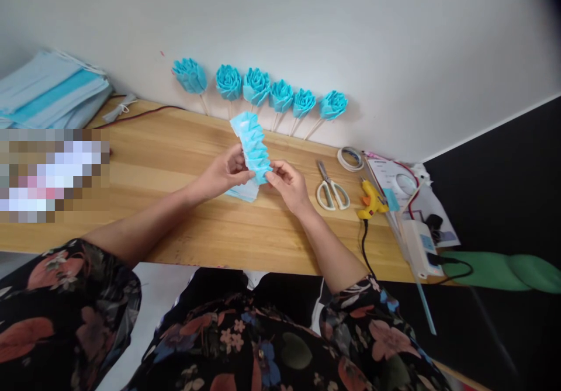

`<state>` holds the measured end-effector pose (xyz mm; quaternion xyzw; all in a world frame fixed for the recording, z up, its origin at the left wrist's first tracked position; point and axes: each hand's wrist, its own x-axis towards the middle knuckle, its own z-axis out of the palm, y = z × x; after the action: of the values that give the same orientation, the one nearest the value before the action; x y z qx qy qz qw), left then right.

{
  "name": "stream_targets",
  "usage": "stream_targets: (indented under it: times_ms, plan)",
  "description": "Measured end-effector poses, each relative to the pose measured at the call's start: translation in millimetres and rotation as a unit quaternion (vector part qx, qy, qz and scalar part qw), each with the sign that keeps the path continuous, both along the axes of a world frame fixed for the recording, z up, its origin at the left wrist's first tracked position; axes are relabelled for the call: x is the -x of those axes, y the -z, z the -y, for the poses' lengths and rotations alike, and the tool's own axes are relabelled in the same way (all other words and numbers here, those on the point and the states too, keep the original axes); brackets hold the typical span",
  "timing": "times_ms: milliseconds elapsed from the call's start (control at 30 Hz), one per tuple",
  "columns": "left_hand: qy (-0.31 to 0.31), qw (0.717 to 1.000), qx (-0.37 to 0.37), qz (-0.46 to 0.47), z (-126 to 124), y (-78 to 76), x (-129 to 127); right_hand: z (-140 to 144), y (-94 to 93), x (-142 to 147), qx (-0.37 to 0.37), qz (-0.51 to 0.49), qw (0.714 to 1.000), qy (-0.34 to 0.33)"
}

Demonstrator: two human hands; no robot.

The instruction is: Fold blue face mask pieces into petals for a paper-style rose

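Observation:
A light-blue strip of thin material (253, 139), folded into a row of pointed pleats, is held up above the wooden table. My left hand (228, 172) grips its left edge, with the thumb laid across the lower part. At the lower right end, my right hand (287, 182) pinches a pleat between thumb and fingers. The unfolded tail of the strip (245, 191) shows below my hands. Behind it, several blue rosette flowers (256, 86) on thin sticks lean against the wall.
Scissors (331, 189), a roll of white tape (350, 158) and a yellow glue gun (372, 199) lie to the right. A white power strip (421, 248) with cords is at the right edge. Stacked blue face masks (52, 90) lie far left, near a blurred-out patch.

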<state>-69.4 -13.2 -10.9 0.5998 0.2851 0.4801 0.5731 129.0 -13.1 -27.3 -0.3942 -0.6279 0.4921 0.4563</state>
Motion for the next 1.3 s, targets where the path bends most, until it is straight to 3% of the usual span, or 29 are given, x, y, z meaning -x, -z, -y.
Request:
stream_targets:
  times_ms: [167, 300, 400, 533, 700, 867, 1000, 1067, 1133, 1200, 1300]
  plan:
    - [-0.040, 0.997, -0.059, -0.001, -1, 2.7, 3, 0, -4.9, -4, -0.141, 0.107, 0.980, 0.093]
    - [-0.092, 0.984, -0.150, -0.025, -2, 2.7, 8, -2, -10.7, -11, -0.324, 0.182, 0.917, 0.144]
    - [-0.076, 0.972, -0.206, -0.079, 1, 1.6, 7, -4, -12.5, -15, -0.369, 0.215, 0.886, 0.180]
    - [-0.076, 0.961, -0.232, -0.134, 4, 2.4, 4, -5, -12.3, -17, -0.362, 0.224, 0.883, 0.199]
    - [-0.091, 0.951, -0.263, -0.131, 4, 4.9, 4, -3, -12.5, -16, -0.360, 0.227, 0.886, 0.186]
    - [-0.099, 0.958, -0.245, -0.111, 5, 2.5, 6, 1, -11.6, -14, -0.323, 0.177, 0.913, 0.177]
    - [-0.134, 0.976, -0.168, -0.046, 3, 3.8, 7, -9, -5.5, -18, -0.191, 0.128, 0.950, 0.212]
    - [-0.161, 0.978, -0.129, -0.025, -1, 6.6, 8, -19, 0.6, -24, -0.088, 0.163, 0.964, 0.191]
    - [-0.182, 0.978, -0.100, -0.014, -5, 9.6, 8, -29, 8.1, -31, -0.019, 0.239, 0.960, 0.141]
    - [-0.191, 0.978, -0.080, -0.006, -8, 11.2, 8, -37, 15.1, -37, -0.003, 0.277, 0.951, 0.138]
    - [-0.195, 0.979, -0.056, -0.001, -8, 9.9, 8, -41, 21.1, -40, -0.002, 0.239, 0.960, 0.147]
